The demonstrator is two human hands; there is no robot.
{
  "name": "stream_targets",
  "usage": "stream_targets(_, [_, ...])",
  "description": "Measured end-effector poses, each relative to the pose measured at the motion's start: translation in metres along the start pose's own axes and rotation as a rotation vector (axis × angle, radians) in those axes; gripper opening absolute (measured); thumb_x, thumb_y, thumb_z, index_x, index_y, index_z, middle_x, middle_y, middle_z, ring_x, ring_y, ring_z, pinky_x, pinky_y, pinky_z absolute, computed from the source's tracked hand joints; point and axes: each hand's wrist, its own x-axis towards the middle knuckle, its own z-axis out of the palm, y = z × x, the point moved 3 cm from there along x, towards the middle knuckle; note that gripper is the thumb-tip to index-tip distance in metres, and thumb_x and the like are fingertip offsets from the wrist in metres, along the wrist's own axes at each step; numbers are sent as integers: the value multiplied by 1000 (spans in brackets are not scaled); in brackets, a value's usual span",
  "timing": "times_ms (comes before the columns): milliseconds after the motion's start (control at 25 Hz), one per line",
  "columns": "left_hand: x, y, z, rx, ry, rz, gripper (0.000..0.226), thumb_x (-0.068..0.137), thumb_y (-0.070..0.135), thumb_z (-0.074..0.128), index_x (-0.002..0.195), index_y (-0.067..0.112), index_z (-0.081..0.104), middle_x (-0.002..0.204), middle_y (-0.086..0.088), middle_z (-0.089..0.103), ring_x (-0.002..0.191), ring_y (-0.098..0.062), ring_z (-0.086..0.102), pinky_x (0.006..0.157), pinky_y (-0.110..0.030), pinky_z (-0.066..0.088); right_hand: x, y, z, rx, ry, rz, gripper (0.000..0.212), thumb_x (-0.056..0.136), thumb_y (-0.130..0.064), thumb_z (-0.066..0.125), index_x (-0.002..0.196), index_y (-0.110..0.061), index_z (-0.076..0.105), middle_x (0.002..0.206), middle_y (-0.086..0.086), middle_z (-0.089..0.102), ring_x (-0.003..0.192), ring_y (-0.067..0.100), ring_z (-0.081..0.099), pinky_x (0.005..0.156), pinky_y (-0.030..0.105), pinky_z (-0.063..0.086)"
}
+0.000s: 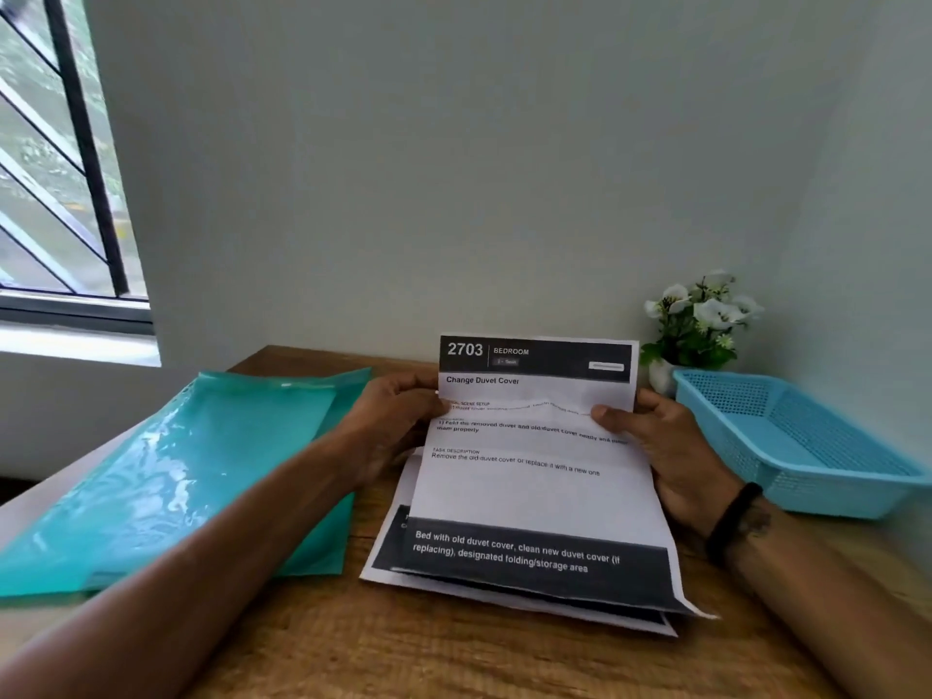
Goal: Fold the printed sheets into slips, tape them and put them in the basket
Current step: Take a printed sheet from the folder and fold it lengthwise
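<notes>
A: Head view. Where is the top sheet [537, 446]?

B: Centre of the wooden table [312, 643], upper part lifted and creased, lower edge on the stack of sheets [388, 552].

A: Hands?

B: Left hand [391, 421] pinches its left edge, thumb in front; right hand [655, 436] pinches the right edge likewise.

A: Surroundings?

B: Blue basket [807, 446] right; teal folder [166, 476] left; white flowers [703, 315] far right.

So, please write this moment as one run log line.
step: folding top sheet | left hand: grips left edge | right hand: grips right edge | basket: no slips visible
</notes>
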Motion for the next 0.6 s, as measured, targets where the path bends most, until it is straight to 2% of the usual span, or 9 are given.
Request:
stream_targets(80, [-5, 3, 0, -9, 30, -17, 21, 96, -1, 61, 112, 7, 72, 113, -18, 78, 96, -31, 76, 84, -40, 64, -2, -2, 1, 30, -19, 26, 35, 87, 1, 73, 122, -6, 71, 112, 19, 79, 99, 37, 77, 73, 42, 65])
stream_targets(160, [-8, 4, 2, -18, -10, -42, 25, 93, 5, 69, 118, 8, 71, 116, -17, 77, 102, -34, 75, 90, -46, 62, -5, -3, 4, 16, -74, 36, 38, 84, -4, 77, 122, -6, 71, 113, 18, 79, 100, 38, 77, 76, 45, 65])
stream_targets(280, [-12, 3, 8, -5, -126, -83, 43, 85, 6, 79, 126, 6, 67, 120, -20, 75, 112, -44, 71, 100, -57, 56, -11, -4, 10, -48, -162, 40, 50, 74, -6, 85, 123, -7, 71, 118, 19, 77, 107, 39, 76, 93, 53, 60])
stream_targets(400, [-9, 7, 9, 4, -133, -39, 38, 87, -1, 74, 124, 4, 68, 119, -19, 75, 110, -41, 72, 95, -53, 60, -10, -2, 10, -76, -153, 15, 53, 71, -3, 87, 121, -11, 72, 117, 16, 78, 108, 39, 75, 99, 57, 56])
stream_targets(600, [-3, 4, 1, -15, -97, -40, 33, 95, -4, 62, 128, 1, 67, 121, -20, 75, 112, -40, 72, 99, -51, 58, -5, 1, 7, -32, -121, 6, 47, 73, -2, 83, 118, -11, 73, 117, 17, 78, 108, 38, 75, 100, 55, 56])
